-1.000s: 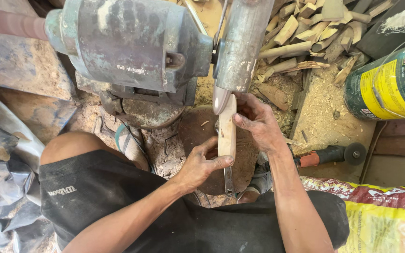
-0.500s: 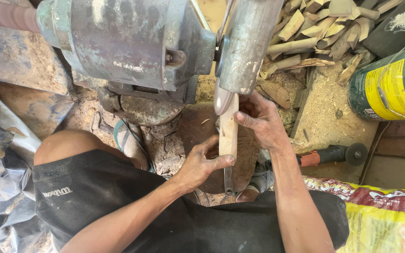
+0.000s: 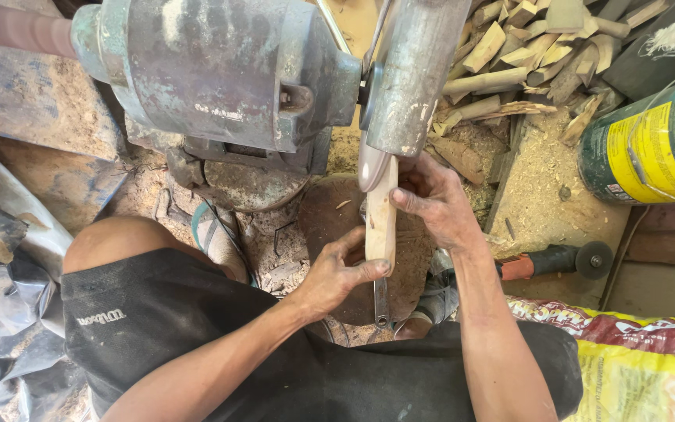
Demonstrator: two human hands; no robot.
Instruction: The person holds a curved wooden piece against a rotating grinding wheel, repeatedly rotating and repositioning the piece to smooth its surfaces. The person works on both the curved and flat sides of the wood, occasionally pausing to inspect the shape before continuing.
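A pale wooden stick (image 3: pixel 381 215) stands lengthwise under the spinning wheel (image 3: pixel 370 160) of a grey bench grinder (image 3: pixel 220 70). Its far end touches the wheel below the metal guard (image 3: pixel 416 70). My left hand (image 3: pixel 339 270) grips the near end of the stick, thumb on its side. My right hand (image 3: pixel 435 203) holds the upper part, with fingers pressed on the stick close to the wheel. A thin metal tang sticks out below the stick's near end.
A heap of cut wood pieces (image 3: pixel 525 47) and sawdust lies at the back right. A green and yellow can (image 3: pixel 650 148) stands at right, an angle grinder (image 3: pixel 556 262) lies below it. Printed sack (image 3: pixel 634 367) at lower right; plastic sheeting (image 3: pixel 1 312) at left.
The view has drifted slightly. Both hands stay on the stick at the wheel; my left hand has shifted a little up along it.
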